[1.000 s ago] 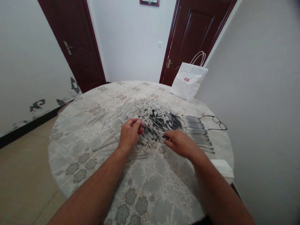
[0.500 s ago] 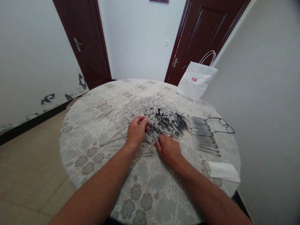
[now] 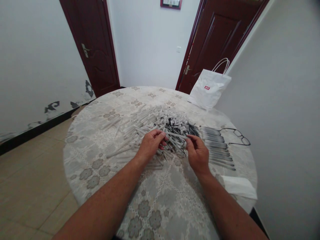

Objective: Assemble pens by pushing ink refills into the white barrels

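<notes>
- Left hand (image 3: pixel 151 144): fingers curled in and closed on one end of a thin pale pen (image 3: pixel 175 135).
- Right hand (image 3: pixel 198 152): thumb and fingertips pinched on the other end of the same pen. The pen spans roughly level between the two grips.
- Directly under and beyond the grip: a heap (image 3: pixel 160 123) of pale tubes and black refills, loose and crossed. The left hand's fingers rest against it.
- Just right of the right hand: a row of pens (image 3: pixel 217 146) laid side by side, apart from the heap.
- Beyond that row, further right: a pair of glasses (image 3: pixel 237 136).
- Nearer the person than the right grip, at the table edge: a folded white tissue (image 3: pixel 238 186).
- Far beyond the grip, by the wall: a white paper bag (image 3: pixel 210 90), upright.
- All of these stand or lie on a round table (image 3: pixel 160 200) with a flowered cloth.
</notes>
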The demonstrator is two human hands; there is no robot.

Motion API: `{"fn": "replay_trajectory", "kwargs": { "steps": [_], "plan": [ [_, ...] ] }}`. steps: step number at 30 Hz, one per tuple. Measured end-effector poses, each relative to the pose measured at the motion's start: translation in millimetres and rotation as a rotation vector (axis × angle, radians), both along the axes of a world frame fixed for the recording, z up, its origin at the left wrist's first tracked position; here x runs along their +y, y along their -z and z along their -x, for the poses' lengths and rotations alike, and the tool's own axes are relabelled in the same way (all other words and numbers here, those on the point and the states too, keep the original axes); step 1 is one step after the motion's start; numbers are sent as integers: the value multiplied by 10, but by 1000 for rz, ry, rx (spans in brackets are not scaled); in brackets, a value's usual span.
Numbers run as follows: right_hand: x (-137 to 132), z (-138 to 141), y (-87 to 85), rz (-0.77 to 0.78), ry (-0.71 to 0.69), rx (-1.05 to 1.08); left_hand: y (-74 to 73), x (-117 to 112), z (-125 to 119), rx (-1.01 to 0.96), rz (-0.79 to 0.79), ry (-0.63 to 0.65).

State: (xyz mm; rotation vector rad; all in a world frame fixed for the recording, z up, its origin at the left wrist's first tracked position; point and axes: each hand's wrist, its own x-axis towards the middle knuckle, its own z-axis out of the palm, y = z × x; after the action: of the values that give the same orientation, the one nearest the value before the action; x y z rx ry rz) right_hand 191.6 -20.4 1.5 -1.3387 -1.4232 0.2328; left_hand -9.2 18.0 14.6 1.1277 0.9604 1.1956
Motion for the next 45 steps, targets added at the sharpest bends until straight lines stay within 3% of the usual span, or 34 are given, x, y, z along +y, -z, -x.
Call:
{"fn": "replay_trajectory", "kwargs": {
  "steps": [5, 11, 15, 18, 23, 32, 38, 45],
  "plan": [
    [-2, 69, 45, 118, -165, 316, 5, -38, -33, 31, 42, 153],
    [-34, 141, 78, 191, -339, 140, -32, -66, -55, -92, 45, 144],
    [-4, 33, 59, 162, -246, -315, -14, -21, -41, -139, 55, -12],
    [5, -27, 56, 239, -114, -689, 3, 7, -28, -162, 65, -113],
    [-19, 79, 75, 394, 20, -992, 9, 1, -25, -168, 58, -138],
    [-40, 124, 36, 361, 60, -1030, 25, 5, -28, -195, 80, -119],
    [-12, 142, 91, 427, 65, -1063, 31, 9, -25, -180, 75, -112],
    [-7, 93, 69, 323, 95, -971, 14, -4, -22, -176, 78, -115]
  ]
}}
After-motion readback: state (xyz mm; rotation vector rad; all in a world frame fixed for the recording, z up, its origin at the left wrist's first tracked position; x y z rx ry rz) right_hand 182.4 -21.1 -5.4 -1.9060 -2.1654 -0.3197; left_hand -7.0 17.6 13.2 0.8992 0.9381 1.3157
